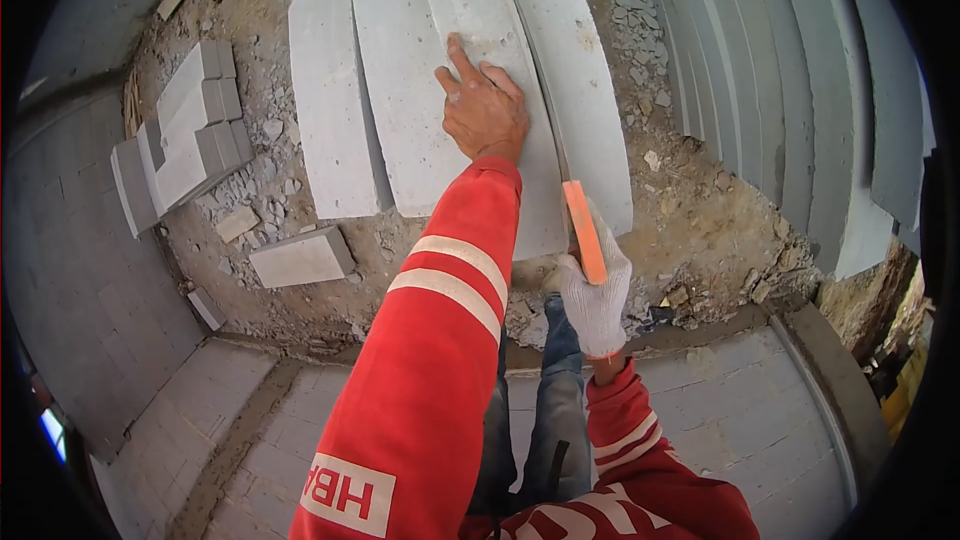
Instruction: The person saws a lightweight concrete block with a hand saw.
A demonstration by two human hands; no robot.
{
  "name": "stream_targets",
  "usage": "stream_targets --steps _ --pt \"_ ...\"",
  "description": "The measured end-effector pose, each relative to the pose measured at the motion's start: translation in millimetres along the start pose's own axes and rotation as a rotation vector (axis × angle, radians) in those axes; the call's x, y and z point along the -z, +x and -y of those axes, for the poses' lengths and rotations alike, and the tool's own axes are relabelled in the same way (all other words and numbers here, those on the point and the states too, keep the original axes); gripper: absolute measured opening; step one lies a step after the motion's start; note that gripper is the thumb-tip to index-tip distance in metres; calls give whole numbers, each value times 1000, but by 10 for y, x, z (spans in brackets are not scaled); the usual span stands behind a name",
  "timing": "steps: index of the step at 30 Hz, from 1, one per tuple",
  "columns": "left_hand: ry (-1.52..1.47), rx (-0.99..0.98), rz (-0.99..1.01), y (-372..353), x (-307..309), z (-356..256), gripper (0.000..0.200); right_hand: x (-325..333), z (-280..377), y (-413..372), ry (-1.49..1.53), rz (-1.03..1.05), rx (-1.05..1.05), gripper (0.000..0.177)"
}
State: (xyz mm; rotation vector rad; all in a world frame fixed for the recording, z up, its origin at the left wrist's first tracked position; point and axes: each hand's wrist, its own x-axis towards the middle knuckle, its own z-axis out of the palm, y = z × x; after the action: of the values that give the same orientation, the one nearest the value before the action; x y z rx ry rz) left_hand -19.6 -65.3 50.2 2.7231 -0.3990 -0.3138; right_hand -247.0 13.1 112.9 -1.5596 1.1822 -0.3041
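Note:
My bare left hand (485, 112) presses on a pale grey concrete block (470, 0), fingers spread and holding nothing. My right hand (602, 285), in a white knitted glove, is wrapped around the orange handle of a handsaw (585, 232). Its thin blade is seen edge-on, along the dark line between that block and the long block on the right (570, 60). How deep the blade sits is hard to tell. Left of my left hand lie two more blocks, one touching the other (395, 70), with a narrow gap (370, 110) between them.
Cut block pieces (190, 130) are piled at left, and a short block (302, 258) lies nearer me. Several large slabs (760, 70) stand in a row at right. Rubble (635, 25) covers the dirt around the blocks. A grey block wall (90, 280) rises at left.

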Motion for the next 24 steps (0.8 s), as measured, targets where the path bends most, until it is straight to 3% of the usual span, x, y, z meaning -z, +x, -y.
stream_targets --steps 1,4,7,9,11,14,17,20,24 --pt "-6 9 8 -20 9 17 58 76 -144 -305 -70 -43 142 70" --pt "14 9 -21 -26 -44 52 57 223 -96 -818 -28 -47 39 69" --pt "34 -18 -37 -37 -63 89 57 169 83 -187 -68 25 -3 64" --pt "23 -20 -25 -48 -71 85 57 -94 87 264 -20 -59 93 61" --pt "13 -34 -41 -13 -69 100 54 -89 7 329 28 -40 96 61" --pt "-8 -45 -61 -20 -44 86 57 35 -100 -197 -46 -23 86 65" --pt "11 -46 -55 -40 -59 111 55 317 -651 -1467 -80 20 -27 80" --pt "24 -80 -87 -38 -46 129 55 397 -743 -1626 -164 61 -11 81" --pt "35 -158 -134 1 -76 153 56 22 -205 -517 -1 -18 30 71"
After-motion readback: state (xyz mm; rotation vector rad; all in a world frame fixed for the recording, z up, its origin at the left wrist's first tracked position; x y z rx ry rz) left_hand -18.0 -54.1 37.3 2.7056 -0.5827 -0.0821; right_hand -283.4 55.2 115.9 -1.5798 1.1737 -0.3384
